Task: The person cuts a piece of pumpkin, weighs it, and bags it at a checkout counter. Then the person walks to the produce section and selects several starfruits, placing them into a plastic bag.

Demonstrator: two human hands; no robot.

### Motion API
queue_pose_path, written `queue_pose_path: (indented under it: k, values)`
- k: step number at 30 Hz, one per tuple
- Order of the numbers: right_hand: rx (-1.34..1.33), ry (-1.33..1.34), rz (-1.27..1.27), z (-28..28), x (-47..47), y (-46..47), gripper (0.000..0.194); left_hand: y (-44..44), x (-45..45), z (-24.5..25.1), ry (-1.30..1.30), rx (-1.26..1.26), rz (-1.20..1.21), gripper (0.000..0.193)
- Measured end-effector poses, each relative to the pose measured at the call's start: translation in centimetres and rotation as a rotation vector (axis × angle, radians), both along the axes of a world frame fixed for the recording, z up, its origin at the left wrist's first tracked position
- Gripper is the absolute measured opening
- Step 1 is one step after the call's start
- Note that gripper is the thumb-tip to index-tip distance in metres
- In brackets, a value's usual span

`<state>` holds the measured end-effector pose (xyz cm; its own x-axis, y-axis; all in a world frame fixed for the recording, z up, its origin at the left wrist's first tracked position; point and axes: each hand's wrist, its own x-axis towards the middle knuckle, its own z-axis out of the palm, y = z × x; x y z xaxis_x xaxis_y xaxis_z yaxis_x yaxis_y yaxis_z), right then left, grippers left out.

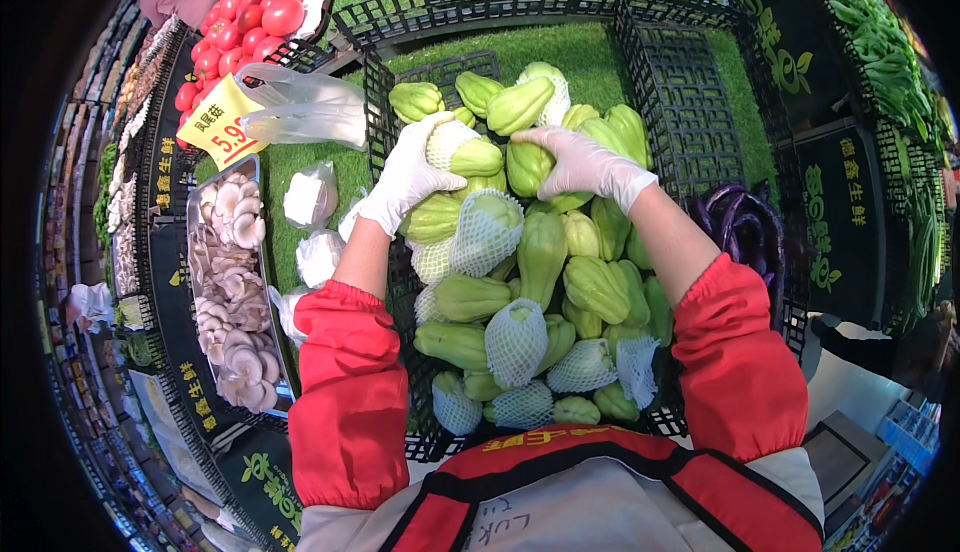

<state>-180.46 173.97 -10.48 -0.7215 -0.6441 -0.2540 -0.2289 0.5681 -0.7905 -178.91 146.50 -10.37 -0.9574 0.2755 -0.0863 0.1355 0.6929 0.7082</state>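
Observation:
Both my hands wear thin white gloves and reach into the far part of a heap of green chayotes (542, 255). Between thumb and fingers, my left hand (416, 169) holds a chayote partly in a white foam net (474, 156). My right hand (581, 165) curls around a bare chayote (528, 168), its thumb and fingertips against the skin. Other chayotes lie around both hands, some bare and some in foam nets, such as a netted one (517, 342) nearer to me. The heap lies between black plastic lattice crate walls (641, 83).
On the left are a metal tray of oyster mushrooms (238, 282), white wrapped packs (310, 195), clear plastic bags (307, 105) and a yellow price sign (219, 120). Tomatoes (251, 23) lie beyond. Purple eggplants (739, 225) are at the right, beside an upright black lattice divider.

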Motion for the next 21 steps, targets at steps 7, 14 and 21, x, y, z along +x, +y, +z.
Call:
queue_pose_path:
  k: [7,14,21]
  values:
    - [-0.054,0.134,-0.186,0.8,0.9,-3.7,0.082,1.9,1.7,0.8,0.049,0.465,0.025,0.085]
    - [-0.239,0.039,-0.374,-0.3,2.2,-5.9,0.064,4.6,4.1,1.6,0.391,0.566,0.233,0.107]
    - [-0.719,-0.075,-0.575,1.8,4.7,-6.2,0.054,6.3,5.9,2.5,0.374,0.444,0.180,0.106]
